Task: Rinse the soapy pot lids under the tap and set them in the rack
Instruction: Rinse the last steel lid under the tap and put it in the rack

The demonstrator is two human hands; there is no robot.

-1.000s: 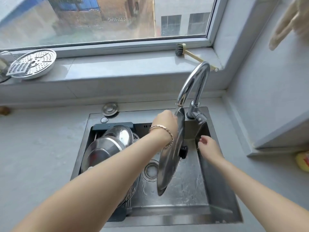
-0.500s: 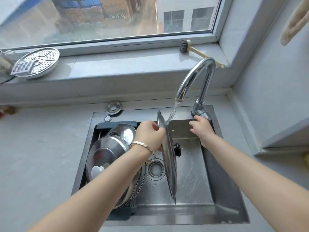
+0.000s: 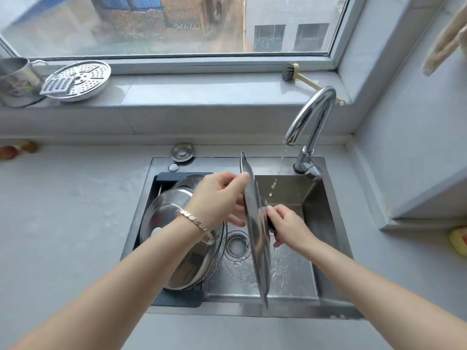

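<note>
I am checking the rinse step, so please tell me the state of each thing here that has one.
tap: thin trickle and drops falling.
held lid: upright on edge above the sink, wet.
left hand: holds the lid's rim.
right hand: grips the lid's black knob.
rack: in the sink's left side, holding other lids.

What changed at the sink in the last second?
The right hand left the tap handle and now grips the lid by its knob. The stream has shrunk to a trickle, and the lid sits left of it. The left hand still holds the lid; the stacked lids in the rack have not moved.
</note>
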